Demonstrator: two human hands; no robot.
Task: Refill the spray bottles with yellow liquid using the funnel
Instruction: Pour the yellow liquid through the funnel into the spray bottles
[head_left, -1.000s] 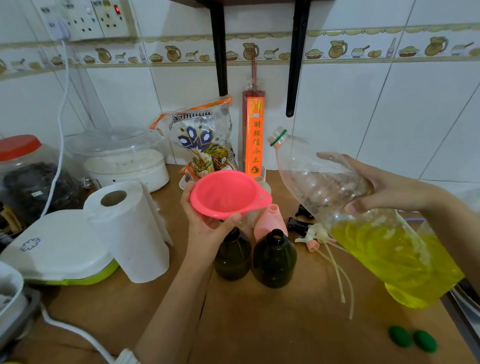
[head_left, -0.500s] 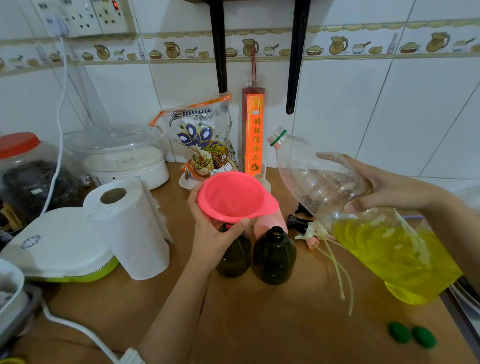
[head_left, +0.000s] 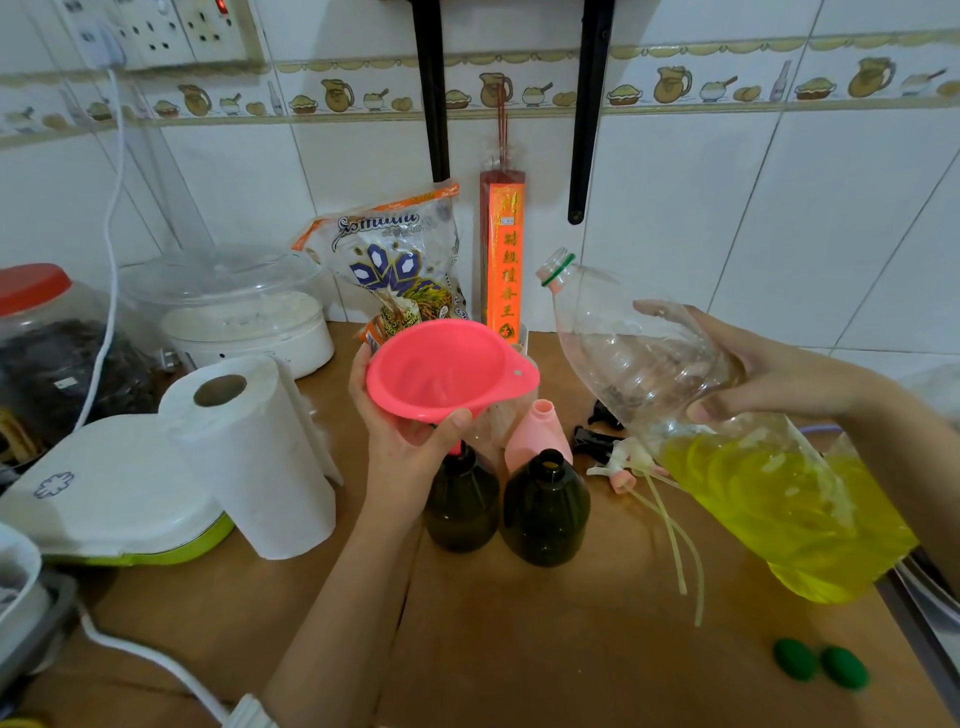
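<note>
Left hand: the left hand (head_left: 410, 441) grasps the pink funnel (head_left: 441, 370) from below, thumb curled over its near rim and fingers behind the far left side.
Funnel: its wide mouth faces up and a little toward the viewer; the rim tab points right; the spout points down into the neck of the left dark bottle (head_left: 461, 501), where a bit of pink shows at the opening.
Right hand: the right hand (head_left: 748, 366) grasps the big clear bottle (head_left: 727, 426) around its upper body, fingers wrapped over the top and thumb underneath.
Big clear bottle: tilted, its long axis runs from near right up to far left; the open neck with a green ring points up and to the left, toward the wall; the yellow liquid (head_left: 779, 504) is pooled in the low, near-right end, well short of the neck.
Dark bottles: the second dark bottle (head_left: 545, 512) stands upright just right of the first, mouth open; both sit on the brown counter (head_left: 519, 649).
Pink bottle: a small pink bottle (head_left: 537, 434) stands just behind the two dark ones.
Spray heads: spray heads (head_left: 621, 460) with long pale tubes lie on the counter right of the dark bottles, tubes trailing toward the near side.
Caps: two green caps (head_left: 821, 665) lie side by side at the near right.
Left side: a paper towel roll (head_left: 254, 457) stands upright left of the left forearm.
</note>
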